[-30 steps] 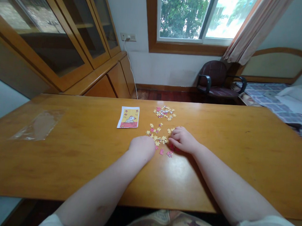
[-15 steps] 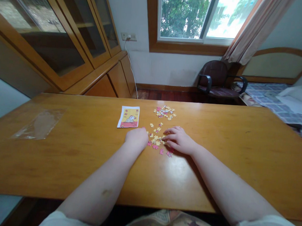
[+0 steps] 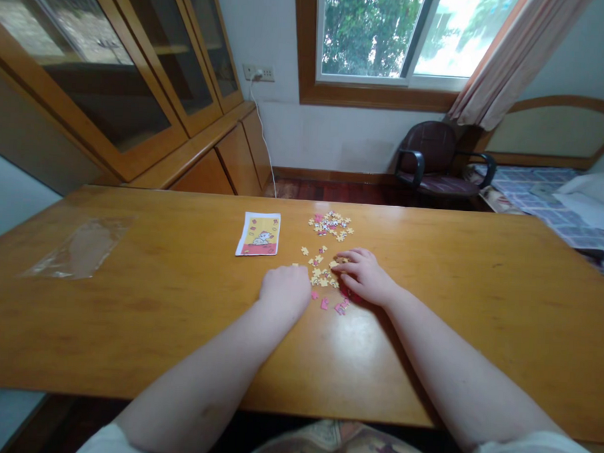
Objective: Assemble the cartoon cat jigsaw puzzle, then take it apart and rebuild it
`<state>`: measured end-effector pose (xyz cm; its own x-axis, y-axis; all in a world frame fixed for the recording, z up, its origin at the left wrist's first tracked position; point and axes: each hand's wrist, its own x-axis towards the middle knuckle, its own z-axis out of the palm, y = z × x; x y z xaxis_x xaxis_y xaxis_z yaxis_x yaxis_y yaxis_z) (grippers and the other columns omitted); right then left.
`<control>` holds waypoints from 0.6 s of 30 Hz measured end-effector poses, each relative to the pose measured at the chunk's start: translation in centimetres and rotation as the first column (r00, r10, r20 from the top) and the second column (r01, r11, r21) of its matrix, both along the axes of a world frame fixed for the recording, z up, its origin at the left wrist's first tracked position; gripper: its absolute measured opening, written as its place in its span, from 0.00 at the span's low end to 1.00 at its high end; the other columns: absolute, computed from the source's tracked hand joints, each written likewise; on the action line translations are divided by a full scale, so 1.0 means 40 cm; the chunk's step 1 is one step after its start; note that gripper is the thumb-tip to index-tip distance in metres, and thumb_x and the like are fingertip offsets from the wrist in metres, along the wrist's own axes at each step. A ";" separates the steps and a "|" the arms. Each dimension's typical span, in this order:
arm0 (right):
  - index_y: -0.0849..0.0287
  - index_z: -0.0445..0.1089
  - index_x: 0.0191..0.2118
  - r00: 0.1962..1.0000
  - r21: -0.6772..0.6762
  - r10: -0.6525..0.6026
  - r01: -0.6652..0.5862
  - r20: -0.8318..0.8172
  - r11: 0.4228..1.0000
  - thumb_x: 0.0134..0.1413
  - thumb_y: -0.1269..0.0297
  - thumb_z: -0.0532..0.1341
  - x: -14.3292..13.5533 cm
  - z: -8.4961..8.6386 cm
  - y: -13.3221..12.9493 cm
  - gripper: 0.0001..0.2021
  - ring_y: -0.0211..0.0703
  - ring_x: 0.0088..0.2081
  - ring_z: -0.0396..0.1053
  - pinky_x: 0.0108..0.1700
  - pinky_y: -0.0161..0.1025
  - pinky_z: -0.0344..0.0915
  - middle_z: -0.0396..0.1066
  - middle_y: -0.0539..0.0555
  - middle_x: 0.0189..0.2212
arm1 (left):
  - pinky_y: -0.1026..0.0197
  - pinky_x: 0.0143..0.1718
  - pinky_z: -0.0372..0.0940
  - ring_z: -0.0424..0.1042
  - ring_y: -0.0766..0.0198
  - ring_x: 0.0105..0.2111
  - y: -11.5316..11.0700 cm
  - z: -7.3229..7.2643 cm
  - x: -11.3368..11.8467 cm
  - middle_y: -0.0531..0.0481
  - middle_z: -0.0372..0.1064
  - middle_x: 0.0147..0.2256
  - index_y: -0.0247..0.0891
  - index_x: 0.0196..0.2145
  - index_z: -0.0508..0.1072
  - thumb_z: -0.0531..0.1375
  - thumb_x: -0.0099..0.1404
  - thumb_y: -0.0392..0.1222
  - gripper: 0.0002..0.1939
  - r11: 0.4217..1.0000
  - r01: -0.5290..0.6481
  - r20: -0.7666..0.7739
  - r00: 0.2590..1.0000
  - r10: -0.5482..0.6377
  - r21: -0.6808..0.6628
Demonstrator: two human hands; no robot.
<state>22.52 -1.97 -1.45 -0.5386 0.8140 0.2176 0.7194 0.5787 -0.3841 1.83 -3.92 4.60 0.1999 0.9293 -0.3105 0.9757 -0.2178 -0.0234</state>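
Small jigsaw puzzle pieces (image 3: 324,278), mostly yellow with some pink, lie loosely on the wooden table between my hands. My left hand (image 3: 286,291) is curled at the left edge of this group, its back toward me. Its fingertips are hidden, so whatever it pinches cannot be made out. On the other side, my right hand (image 3: 364,276) rests with bent fingers apart, fingertips touching a yellow puzzle piece (image 3: 334,264). Pink puzzle pieces (image 3: 324,303) lie nearer to me. A picture card (image 3: 259,234) with a white animal on yellow and pink lies behind my left hand.
A second pile of puzzle pieces (image 3: 331,224) lies near the far edge of the table (image 3: 178,301). A clear plastic bag (image 3: 83,249) lies at the left. Beyond the table are a glass-door cabinet (image 3: 186,124), an office chair (image 3: 428,155) and a bed (image 3: 548,190).
My left hand has moved to the right and slightly toward me, now covering some pieces. My right hand has shifted slightly right, its fingers now at a yellow piece.
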 end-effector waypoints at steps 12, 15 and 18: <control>0.52 0.77 0.43 0.987 0.049 -0.158 0.156 0.040 0.986 0.54 0.68 0.56 0.009 -0.020 0.013 0.15 0.52 0.53 0.60 0.58 0.55 0.50 0.69 0.55 0.52 | 0.53 0.39 0.67 0.74 0.50 0.40 0.027 -0.028 0.004 0.39 0.75 0.40 0.41 0.43 0.75 0.51 0.63 0.37 0.15 0.984 0.179 0.063 0.982 -0.177 -0.026; 0.54 0.76 0.44 0.964 0.056 -0.266 0.264 0.029 0.963 0.55 0.66 0.54 0.017 -0.024 0.022 0.15 0.51 0.52 0.63 0.57 0.52 0.53 0.71 0.56 0.50 | 0.53 0.41 0.66 0.73 0.52 0.42 0.038 -0.033 -0.005 0.39 0.74 0.40 0.41 0.50 0.71 0.50 0.64 0.36 0.18 0.993 0.112 0.051 0.992 -0.114 0.031; 0.58 0.75 0.43 0.905 0.028 -0.425 0.425 -0.006 0.905 0.55 0.68 0.53 0.022 -0.023 0.026 0.15 0.49 0.46 0.68 0.52 0.46 0.60 0.74 0.57 0.44 | 0.54 0.43 0.65 0.70 0.52 0.45 0.036 -0.039 -0.008 0.36 0.71 0.42 0.35 0.51 0.68 0.49 0.66 0.37 0.19 0.990 0.035 0.034 0.999 -0.040 0.140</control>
